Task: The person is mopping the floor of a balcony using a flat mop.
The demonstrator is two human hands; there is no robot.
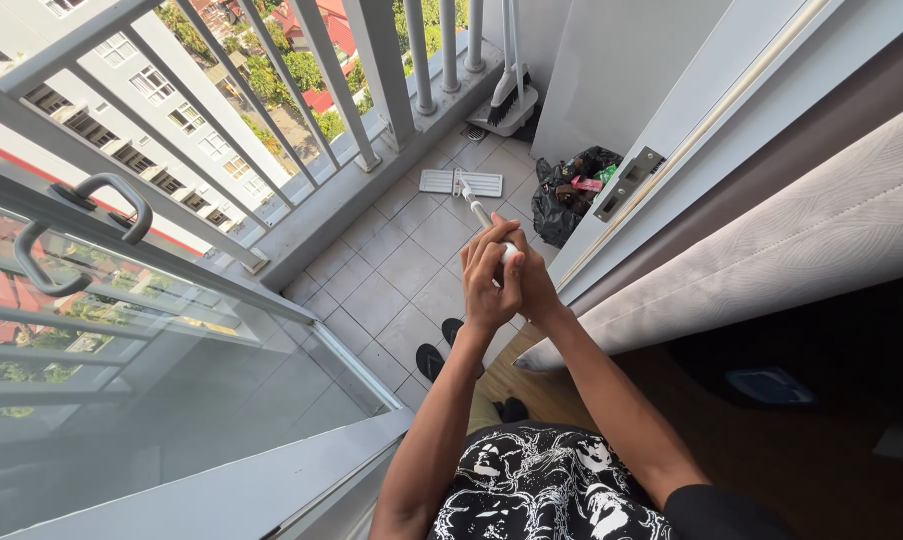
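I see a mop (474,196) with a long pale pole. Its flat white head lies on the gray tile floor (391,290) of the balcony, out near the railing (301,110). The top end of the pole comes up to my hands. My left hand (488,277) is wrapped around the top of the pole, fingers curled tight. My right hand (527,281) is pressed against it from the other side and is closed on the pole too. The two hands touch each other.

Just past the mop head, by the wall, sits a black trash bag (563,195) with bits of colored trash on top. In the far corner stands a broom with a dustpan (508,100). A pair of black sandals (439,348) lies on the tiles below my hands. On my left is a glass door (151,370) with a gray loop handle (81,230). On my right hangs a pale curtain (771,250).
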